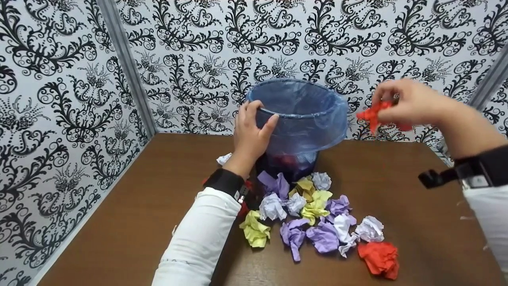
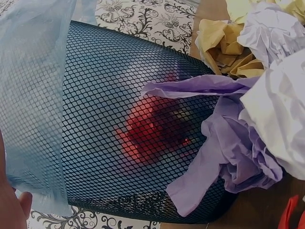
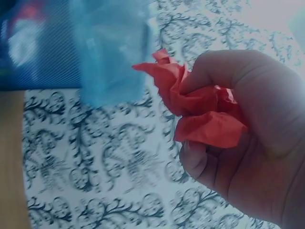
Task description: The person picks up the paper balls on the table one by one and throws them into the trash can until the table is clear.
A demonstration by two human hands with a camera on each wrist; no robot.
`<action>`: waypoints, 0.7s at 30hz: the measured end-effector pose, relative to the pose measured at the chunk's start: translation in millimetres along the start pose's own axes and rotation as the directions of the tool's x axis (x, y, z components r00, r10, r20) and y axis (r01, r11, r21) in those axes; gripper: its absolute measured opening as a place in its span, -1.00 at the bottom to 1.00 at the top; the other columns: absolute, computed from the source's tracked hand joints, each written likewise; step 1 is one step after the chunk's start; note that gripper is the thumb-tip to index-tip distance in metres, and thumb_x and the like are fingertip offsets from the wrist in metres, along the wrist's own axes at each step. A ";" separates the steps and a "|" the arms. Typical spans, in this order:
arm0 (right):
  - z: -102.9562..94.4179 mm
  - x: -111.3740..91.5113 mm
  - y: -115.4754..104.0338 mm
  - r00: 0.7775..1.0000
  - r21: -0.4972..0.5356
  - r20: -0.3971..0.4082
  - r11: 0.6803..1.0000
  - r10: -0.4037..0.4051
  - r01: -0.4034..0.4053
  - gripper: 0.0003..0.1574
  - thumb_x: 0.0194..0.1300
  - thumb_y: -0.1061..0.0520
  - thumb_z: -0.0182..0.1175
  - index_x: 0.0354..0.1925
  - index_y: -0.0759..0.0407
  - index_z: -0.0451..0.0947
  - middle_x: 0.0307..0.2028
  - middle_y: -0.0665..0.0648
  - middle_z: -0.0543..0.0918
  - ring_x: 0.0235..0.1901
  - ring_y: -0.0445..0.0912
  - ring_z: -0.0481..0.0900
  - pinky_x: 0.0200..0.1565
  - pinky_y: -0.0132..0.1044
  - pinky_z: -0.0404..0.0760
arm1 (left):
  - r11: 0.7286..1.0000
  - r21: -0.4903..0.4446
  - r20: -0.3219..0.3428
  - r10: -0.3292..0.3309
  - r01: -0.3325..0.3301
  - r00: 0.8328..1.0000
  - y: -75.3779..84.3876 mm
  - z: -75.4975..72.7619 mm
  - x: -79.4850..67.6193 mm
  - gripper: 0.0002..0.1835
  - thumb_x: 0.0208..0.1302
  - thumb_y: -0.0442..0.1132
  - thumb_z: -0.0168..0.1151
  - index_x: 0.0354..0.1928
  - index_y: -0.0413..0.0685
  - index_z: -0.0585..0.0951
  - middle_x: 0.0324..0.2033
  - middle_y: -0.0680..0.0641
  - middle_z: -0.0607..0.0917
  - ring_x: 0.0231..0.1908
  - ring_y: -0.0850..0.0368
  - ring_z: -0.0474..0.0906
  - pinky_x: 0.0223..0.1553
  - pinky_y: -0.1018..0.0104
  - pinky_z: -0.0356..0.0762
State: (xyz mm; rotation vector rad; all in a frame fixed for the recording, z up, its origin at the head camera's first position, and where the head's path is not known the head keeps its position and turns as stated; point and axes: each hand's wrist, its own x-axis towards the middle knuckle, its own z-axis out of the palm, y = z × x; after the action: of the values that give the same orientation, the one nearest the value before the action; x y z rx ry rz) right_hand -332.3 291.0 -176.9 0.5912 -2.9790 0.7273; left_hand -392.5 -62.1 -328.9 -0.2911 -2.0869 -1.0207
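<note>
Left of the left hand's fingers, a side wall (image 1: 51,99) patterned in black scrollwork on white is noted. Below those fingers, beside the wrist, a small white paper ball (image 1: 224,159) is partly seen on the brown table (image 1: 119,222). By the left hand (image 1: 252,129), the front left rim of the mesh bin (image 2: 100,157) is gripped; the fingers are hooked over the edge and the thumb is set against the outer side. Directly right of those fingers, the blue liner (image 1: 313,133) is found folded down over the upper part of the bin. Below the fingers, red paper (image 2: 147,131) is made out through the mesh, inside the bin. Lower still and to their right, loose paper balls are clustered before the bin: yellow (image 1: 255,230), ochre (image 1: 305,188), purple (image 1: 323,238) and white (image 1: 370,229) ones are recorded. At the near right end of this cluster, well below the right hand's fingers, a red ball (image 1: 379,260) is located. Between the thumb and fingers of the right hand (image 1: 412,105), a crumpled red sheet (image 3: 190,102) is pinched; it is held above the table, right of the liner and apart from it.
</note>
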 end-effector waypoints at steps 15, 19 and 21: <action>-12.0 40.8 -70.4 0.985 0.021 -0.143 0.995 -0.096 0.100 -0.70 0.25 0.17 0.30 -0.04 0.07 0.53 -0.29 0.14 0.54 -0.56 -0.05 0.65 -0.57 -0.31 0.61 | 1.000 0.002 -0.002 -0.008 0.008 1.000 -1.7 -0.1 -0.8 -0.34 0.23 0.45 0.02 0.20 0.22 0.42 0.38 -0.16 0.41 0.27 -0.12 0.44 0.21 -0.08 0.50; -4.7 56.8 -83.5 0.985 0.015 -0.141 0.995 -0.095 0.098 -0.69 0.28 0.13 0.28 -0.01 0.06 0.51 -0.21 0.14 0.55 -0.46 -0.04 0.71 -0.45 -0.32 0.69 | 1.000 0.004 0.009 -0.023 0.023 1.000 -0.4 -0.4 -0.9 -0.34 0.23 0.46 0.02 0.21 0.24 0.41 0.41 -0.17 0.39 0.30 -0.13 0.43 0.20 -0.11 0.51; 0.4 63.3 -88.2 0.985 0.019 -0.140 0.994 -0.100 0.104 -0.69 0.27 0.16 0.27 -0.01 0.08 0.51 -0.18 0.16 0.55 -0.45 -0.05 0.72 -0.42 -0.30 0.72 | 1.000 0.003 0.012 -0.023 0.023 1.000 0.0 -0.1 -0.7 -0.33 0.22 0.46 0.03 0.21 0.24 0.41 0.40 -0.15 0.39 0.28 -0.12 0.43 0.20 -0.10 0.51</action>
State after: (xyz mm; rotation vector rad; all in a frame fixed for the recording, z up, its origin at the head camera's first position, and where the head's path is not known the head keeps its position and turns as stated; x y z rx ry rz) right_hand -358.8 195.9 -131.7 0.6599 -2.7934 0.7663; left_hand -392.0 -62.1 -329.3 -0.2730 -2.1071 -1.0313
